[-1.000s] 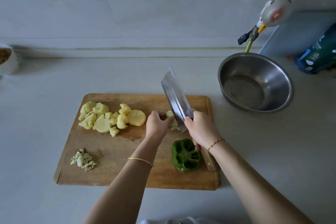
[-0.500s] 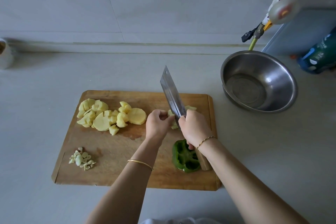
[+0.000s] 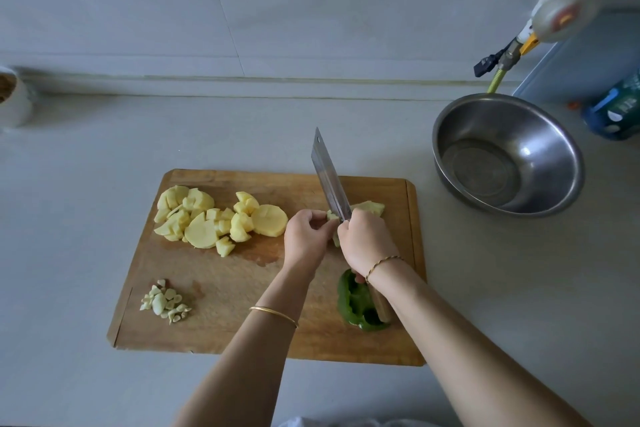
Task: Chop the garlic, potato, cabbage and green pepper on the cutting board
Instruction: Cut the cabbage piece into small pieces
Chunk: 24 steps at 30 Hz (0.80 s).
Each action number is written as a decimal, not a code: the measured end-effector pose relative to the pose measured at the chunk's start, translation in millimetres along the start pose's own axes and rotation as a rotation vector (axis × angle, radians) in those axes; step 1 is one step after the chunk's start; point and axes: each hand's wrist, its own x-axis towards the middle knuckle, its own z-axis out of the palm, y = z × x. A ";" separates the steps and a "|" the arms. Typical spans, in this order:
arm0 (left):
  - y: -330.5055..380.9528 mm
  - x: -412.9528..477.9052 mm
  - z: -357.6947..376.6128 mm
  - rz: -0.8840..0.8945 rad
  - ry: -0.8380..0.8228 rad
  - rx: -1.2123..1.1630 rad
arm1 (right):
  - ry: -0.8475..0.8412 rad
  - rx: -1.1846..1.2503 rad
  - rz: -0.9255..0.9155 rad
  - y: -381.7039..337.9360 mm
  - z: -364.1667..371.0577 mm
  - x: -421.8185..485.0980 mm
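Observation:
A wooden cutting board [image 3: 221, 315] lies on the counter. Cut potato pieces [image 3: 214, 215] are heaped at its back left, and chopped garlic [image 3: 165, 302] sits near its front left. A pale green cabbage piece [image 3: 370, 207] lies at the back right, mostly hidden by my hands. My left hand [image 3: 306, 239] pinches the cabbage with curled fingers. My right hand [image 3: 367, 241] grips the cleaver [image 3: 328, 177], whose blade stands on the cabbage. A green pepper [image 3: 356, 308] lies on the board under my right wrist.
A steel bowl [image 3: 561, 156] stands on the counter to the right of the board. Behind it are a gas valve with hose [image 3: 498, 61] and a blue bottle [image 3: 616, 111]. A white cup [image 3: 15, 100] sits at the far left by the wall.
The cleaver blade has swung more upright and edge-on over the cabbage. My right hand has moved up toward the blade, closer to my left hand.

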 end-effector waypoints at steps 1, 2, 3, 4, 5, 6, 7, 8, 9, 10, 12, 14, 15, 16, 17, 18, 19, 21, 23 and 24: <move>-0.4 1.0 -0.1 -0.005 0.000 0.013 | 0.004 0.005 0.003 0.5 1.6 1.3; -1.3 1.4 0.4 -0.010 -0.001 0.020 | 0.007 0.013 0.008 0.8 2.5 2.0; -1.7 0.8 0.9 -0.009 -0.001 0.021 | 0.008 0.021 0.012 1.3 3.7 2.7; -1.3 0.5 1.2 -0.003 0.003 0.025 | 0.010 0.031 0.017 2.0 5.1 4.1; -1.0 1.0 1.4 0.008 0.009 0.035 | 0.013 0.044 0.023 2.4 6.2 5.2; -1.1 0.7 1.9 0.015 0.013 0.045 | 0.014 0.055 0.030 3.4 6.8 5.2; -1.5 0.6 2.4 0.021 0.013 0.052 | 0.011 0.065 0.036 4.3 6.6 5.5; -1.4 0.8 2.6 0.027 0.011 0.060 | 0.007 0.075 0.044 5.0 6.3 6.8; -1.2 0.6 3.2 0.033 0.010 0.074 | 0.005 0.086 0.052 6.6 5.6 8.1; -1.3 0.2 3.8 0.034 0.013 0.087 | 0.000 0.100 0.059 9.1 4.1 9.2; -2.1 0.6 4.2 0.036 0.021 0.096 | -0.031 0.139 0.062 12.9 -0.4 10.6; -3.6 0.2 2.6 0.026 0.012 0.105 | -0.084 0.232 0.066 18.3 -5.2 8.6; -4.3 1.3 1.7 0.022 0.000 0.111 | -0.101 0.304 0.070 20.6 -10.1 8.3; -5.0 2.4 0.3 0.016 -0.012 0.113 | -0.108 0.365 0.074 22.0 -16.6 8.3; -5.8 3.7 -1.5 0.009 -0.024 0.111 | -0.112 0.408 0.080 22.4 -24.6 7.9; -5.9 4.5 -3.5 0.004 -0.039 0.103 | -0.121 0.436 0.087 22.3 -33.1 7.5; -5.4 4.6 -5.3 0.004 -0.057 0.100 | -0.138 0.448 0.091 22.2 -41.3 6.6; -5.4 4.8 -9.0 0.033 -0.093 0.143 | -0.174 0.452 0.086 23.0 -53.0 3.5; -3.9 5.6 -12.3 0.093 -0.109 0.234 | -0.182 0.492 0.084 26.2 -58.1 0.0; -2.7 5.4 -13.4 0.124 -0.110 0.278 | -0.176 0.512 0.081 28.8 -59.8 -1.9</move>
